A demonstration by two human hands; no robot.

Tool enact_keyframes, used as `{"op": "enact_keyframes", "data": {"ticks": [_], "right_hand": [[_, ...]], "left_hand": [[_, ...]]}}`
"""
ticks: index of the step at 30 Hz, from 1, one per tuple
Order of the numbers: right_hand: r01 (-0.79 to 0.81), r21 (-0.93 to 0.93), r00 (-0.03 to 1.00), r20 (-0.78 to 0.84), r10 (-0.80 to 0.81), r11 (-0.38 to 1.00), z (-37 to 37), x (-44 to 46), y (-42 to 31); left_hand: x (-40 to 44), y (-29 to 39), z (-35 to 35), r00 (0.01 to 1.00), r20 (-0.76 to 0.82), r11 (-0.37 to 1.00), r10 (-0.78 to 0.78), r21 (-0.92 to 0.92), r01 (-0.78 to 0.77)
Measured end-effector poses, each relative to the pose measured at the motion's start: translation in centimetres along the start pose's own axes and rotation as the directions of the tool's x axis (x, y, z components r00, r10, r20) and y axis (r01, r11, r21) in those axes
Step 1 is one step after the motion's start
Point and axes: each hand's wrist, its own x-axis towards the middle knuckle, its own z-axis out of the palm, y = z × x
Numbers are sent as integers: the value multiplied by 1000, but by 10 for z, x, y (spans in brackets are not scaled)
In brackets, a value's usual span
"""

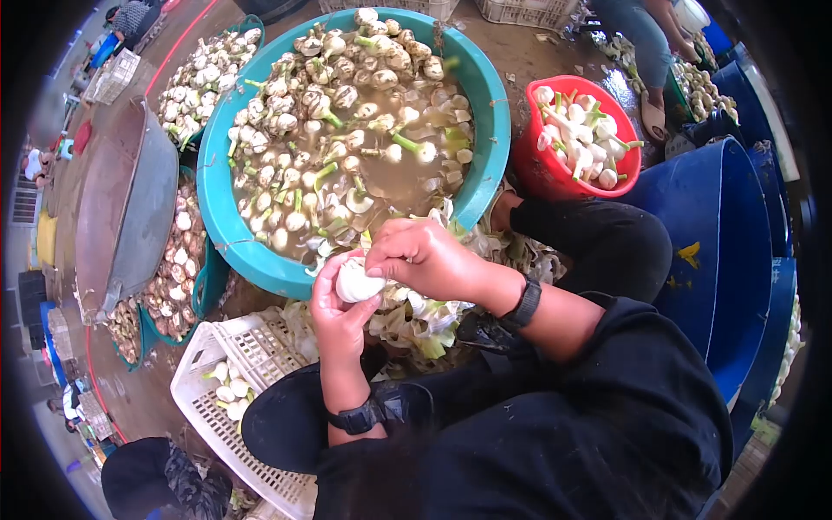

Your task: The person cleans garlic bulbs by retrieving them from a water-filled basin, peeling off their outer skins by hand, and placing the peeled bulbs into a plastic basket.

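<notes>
A white peeled bulb (355, 282) is held between my two hands, just past the near rim of a big teal tub (218, 221). My left hand (334, 303) wraps round the bulb from the left and below. The fingers of my right hand (420, 253) are pinched together at the bulb's upper right side. Muddy water and many bulbs with green stems (299, 178) fill the tub. Loose pale peelings (425, 321) lie beneath my hands and along the tub's near side.
A red bucket (527, 160) of white bulbs stands at the right, near blue barrels (685, 195). At lower left is a white crate (204, 416) with a few bulbs. Baskets of bulbs and a metal trough (143, 221) stand left. Other people sit at upper right and lower left.
</notes>
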Motion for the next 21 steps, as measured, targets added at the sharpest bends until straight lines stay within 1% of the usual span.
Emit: {"op": "enact_keyframes", "data": {"ticks": [1, 2, 4, 5, 6, 7, 9, 10, 11, 12, 13, 14, 15, 16, 17, 18, 19, 20, 21], "right_hand": [[8, -48, 999, 36, -7, 999, 1, -1, 2], [5, -43, 999, 33, -4, 999, 3, -3, 3], [-87, -143, 996, 3, 89, 986, 3, -10, 6], [-91, -143, 996, -2, 92, 986, 2, -11, 6], [-106, -181, 994, -32, 102, 978, 1, -13, 5], [-123, -218, 992, -60, 113, 968, 0, -15, 4], [-155, -248, 988, -49, 148, 956, -1, -15, 5], [-178, -278, 984, -34, 176, 944, -1, -14, 6], [-180, -276, 984, -38, 176, 944, -1, -16, 10], [-266, -326, 955, 41, 294, 907, 0, -20, 17], [-342, -380, 905, 113, 410, 860, 1, -24, 24], [-340, -376, 908, 107, 405, 862, -1, -30, 28], [-307, -478, 866, 219, 450, 823, -4, -37, 32], [-261, -571, 802, 321, 504, 778, -4, -43, 36], [-292, -422, 918, 126, 375, 858, -3, -45, 40], [-304, -428, 915, 116, 386, 851, -1, -43, 35], [-505, 107, 863, 70, 501, 856, 3, -37, 29], [-515, 614, 794, 78, 602, 599, 6, -30, 26], [-616, 747, 646, 297, 703, 250, 6, -23, 32]], "left_hand": [[-1, -6, -2, 1000, 1, 1000, 6, -25, -6], [-2, -9, -3, 1000, 0, 999, 11, -50, -11], [0, -11, -1, 1000, 9, 997, -17, -79, 17], [2, -11, 0, 999, 8, 998, 51, 23, -52], [4, -13, 1, 993, 15, 985, 118, 122, -119], [4, -16, 0, 994, 21, 986, 112, 120, -114], [4, -21, -2, 968, 62, 916, 242, 314, -249], [3, -22, -1, 969, 66, 916, 240, 314, -248], [2, -20, 2, 964, 65, 926, 257, 271, -264], [0, -18, 3, 960, 63, 932, 274, 228, -281], [-1, -15, 3, 960, 67, 931, 273, 232, -281], [-1, -12, 2, 956, 27, 943, 292, 158, -292], [1, -9, 1, 951, -17, 948, 310, 82, -307], [2, -8, 0, 951, -15, 948, 310, 82, -308], [3, -8, 0, 962, -41, 951, 270, 165, -260], [4, -8, 4, 972, -63, 949, 227, 240, -206], [5, -10, 15, 988, 6, 965, 152, 214, -150], [7, -15, 24, 975, 161, 939, 150, 286, -191], [6, -19, 29, 967, 192, 893, 171, 384, -234]]}}
